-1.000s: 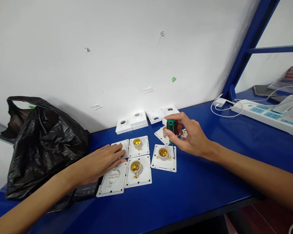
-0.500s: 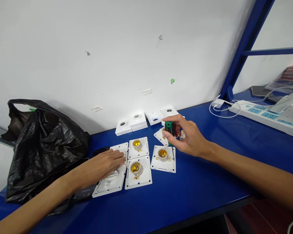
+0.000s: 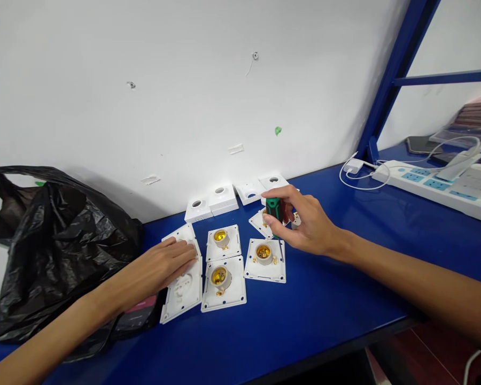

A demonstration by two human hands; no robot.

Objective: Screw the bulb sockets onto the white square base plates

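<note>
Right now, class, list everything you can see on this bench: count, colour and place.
lamp-holder plates: four, white with brass sockets, bench centre
blank plates: two, white, under the left hand
surface boxes: four, white, along the wall
screwdriver: one, green handle, in the right hand
plastic bag: one, black, far left
phone: one, dark, beside the bag
power strip: one, white, far right
bench: one, blue
left hand: flat on the blank plates
right hand: grip closed on the screwdriver
</note>
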